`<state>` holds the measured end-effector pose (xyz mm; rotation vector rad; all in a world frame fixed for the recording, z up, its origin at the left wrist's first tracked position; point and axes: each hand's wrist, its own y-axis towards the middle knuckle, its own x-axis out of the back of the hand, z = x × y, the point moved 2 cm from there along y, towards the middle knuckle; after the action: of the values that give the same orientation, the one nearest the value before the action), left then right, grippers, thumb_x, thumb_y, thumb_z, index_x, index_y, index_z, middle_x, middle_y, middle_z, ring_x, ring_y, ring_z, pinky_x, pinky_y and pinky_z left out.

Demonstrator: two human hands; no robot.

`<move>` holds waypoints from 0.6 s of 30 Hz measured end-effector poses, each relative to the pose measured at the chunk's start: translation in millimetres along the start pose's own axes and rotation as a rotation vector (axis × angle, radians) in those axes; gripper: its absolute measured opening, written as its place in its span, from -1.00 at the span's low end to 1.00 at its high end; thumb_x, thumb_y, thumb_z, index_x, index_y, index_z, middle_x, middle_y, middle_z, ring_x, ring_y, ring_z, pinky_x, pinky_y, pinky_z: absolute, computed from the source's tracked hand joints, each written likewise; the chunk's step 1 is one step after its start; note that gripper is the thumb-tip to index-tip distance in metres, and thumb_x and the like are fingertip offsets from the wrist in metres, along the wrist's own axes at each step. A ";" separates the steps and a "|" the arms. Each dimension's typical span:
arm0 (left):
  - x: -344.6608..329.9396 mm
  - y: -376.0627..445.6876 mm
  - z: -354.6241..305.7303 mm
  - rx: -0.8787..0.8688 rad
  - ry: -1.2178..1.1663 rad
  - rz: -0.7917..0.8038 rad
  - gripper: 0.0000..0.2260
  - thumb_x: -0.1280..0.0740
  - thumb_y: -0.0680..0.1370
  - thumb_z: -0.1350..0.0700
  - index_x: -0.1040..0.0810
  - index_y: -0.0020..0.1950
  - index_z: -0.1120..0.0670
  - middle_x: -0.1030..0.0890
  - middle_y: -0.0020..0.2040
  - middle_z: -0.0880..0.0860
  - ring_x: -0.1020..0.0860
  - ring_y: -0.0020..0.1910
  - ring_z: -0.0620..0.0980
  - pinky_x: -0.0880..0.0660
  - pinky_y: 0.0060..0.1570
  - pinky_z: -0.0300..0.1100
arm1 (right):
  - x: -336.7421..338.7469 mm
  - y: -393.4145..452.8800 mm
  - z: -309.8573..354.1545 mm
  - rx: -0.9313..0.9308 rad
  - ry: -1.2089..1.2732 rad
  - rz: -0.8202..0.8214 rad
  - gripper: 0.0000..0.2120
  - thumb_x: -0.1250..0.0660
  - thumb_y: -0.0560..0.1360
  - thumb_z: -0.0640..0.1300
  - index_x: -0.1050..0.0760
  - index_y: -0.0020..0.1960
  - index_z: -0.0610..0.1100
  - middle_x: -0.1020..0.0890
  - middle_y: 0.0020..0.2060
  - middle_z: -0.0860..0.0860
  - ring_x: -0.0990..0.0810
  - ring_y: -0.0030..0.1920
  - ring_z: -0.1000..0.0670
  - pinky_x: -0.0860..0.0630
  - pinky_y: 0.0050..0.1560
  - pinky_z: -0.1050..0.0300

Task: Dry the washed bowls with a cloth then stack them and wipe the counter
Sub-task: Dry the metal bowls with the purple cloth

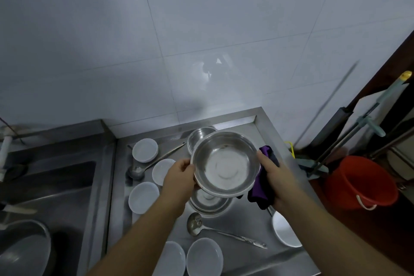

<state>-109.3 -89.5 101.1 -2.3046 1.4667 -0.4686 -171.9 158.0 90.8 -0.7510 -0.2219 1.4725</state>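
I hold a steel bowl above the steel counter, its inside facing me. My left hand grips its left rim. My right hand holds a purple cloth against the bowl's right outer side. Below the held bowl sits a stack of steel bowls; another steel bowl stands behind it. Several white bowls lie around on the counter, among them one at the back left, one at the left and one at the front.
Two steel ladles lie on the counter. A sink with a steel pot is at the left. A tiled wall rises behind. On the floor at the right stand a red bucket and mop handles.
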 end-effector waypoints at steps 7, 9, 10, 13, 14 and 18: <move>-52.4 38.9 18.9 0.106 0.069 -0.016 -0.89 -0.34 0.64 0.10 -0.67 0.08 -0.01 -0.76 -0.19 0.05 -0.73 -0.25 0.00 -0.64 -0.28 -0.16 | 50.3 54.8 -0.9 -0.121 0.044 -0.085 -0.70 -0.55 0.43 -0.14 -0.64 0.13 -0.18 -0.65 -0.09 -0.19 -0.67 -0.17 -0.17 -0.65 -0.17 -0.08; -70.7 51.2 21.8 0.139 0.105 -0.024 -0.89 -0.36 0.62 0.09 -0.67 0.10 -0.01 -0.76 -0.19 0.02 -0.73 -0.26 -0.01 -0.65 -0.27 -0.16 | 69.3 75.9 2.6 -0.122 -0.007 -0.165 -0.75 -0.50 0.45 -0.26 -0.62 0.11 -0.23 -0.61 -0.18 -0.19 -0.62 -0.22 -0.16 -0.62 -0.18 -0.10; -80.7 58.0 23.7 0.158 0.110 -0.021 -0.88 -0.36 0.62 0.08 -0.68 0.10 -0.01 -0.76 -0.18 0.01 -0.75 -0.22 0.00 -0.68 -0.23 -0.11 | 77.7 86.6 5.7 -0.125 -0.043 -0.200 -0.74 -0.49 0.44 -0.31 -0.61 0.12 -0.25 -0.61 -0.22 -0.19 -0.61 -0.24 -0.16 -0.62 -0.19 -0.12; -113.8 82.8 27.2 0.219 0.118 -0.008 -0.87 -0.37 0.63 0.07 -0.68 0.12 0.00 -0.77 -0.09 0.06 -0.76 -0.05 0.12 -0.73 -0.01 0.12 | 100.0 121.8 19.5 -0.105 -0.159 -0.267 -0.74 -0.49 0.40 -0.38 -0.61 0.05 -0.20 -0.63 -0.29 -0.18 -0.63 -0.37 -0.13 -0.64 -0.35 -0.07; -124.9 93.2 28.2 0.234 0.109 -0.007 -0.87 -0.37 0.64 0.08 -0.67 0.14 0.02 -0.77 -0.06 0.08 -0.75 -0.03 0.14 -0.72 0.01 0.14 | 106.9 135.7 23.9 -0.083 -0.215 -0.291 -0.73 -0.50 0.38 -0.38 -0.62 0.02 -0.13 -0.68 -0.24 -0.18 -0.67 -0.34 -0.15 -0.68 -0.34 -0.14; -158.0 139.8 30.5 0.276 0.116 -0.034 -0.87 -0.34 0.66 0.14 -0.63 0.18 0.08 -0.73 0.03 0.18 -0.73 0.03 0.20 -0.74 -0.04 0.10 | 120.2 189.0 46.0 0.002 -0.483 -0.344 -0.67 -0.56 0.32 -0.26 -0.61 0.02 0.01 -0.71 -0.09 -0.12 -0.71 -0.06 -0.24 -0.69 0.07 -0.29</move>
<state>-269.3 3.7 -4.6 -2.1161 1.3214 -0.7746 -336.6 271.7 -19.9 -0.3214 -0.6823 1.3007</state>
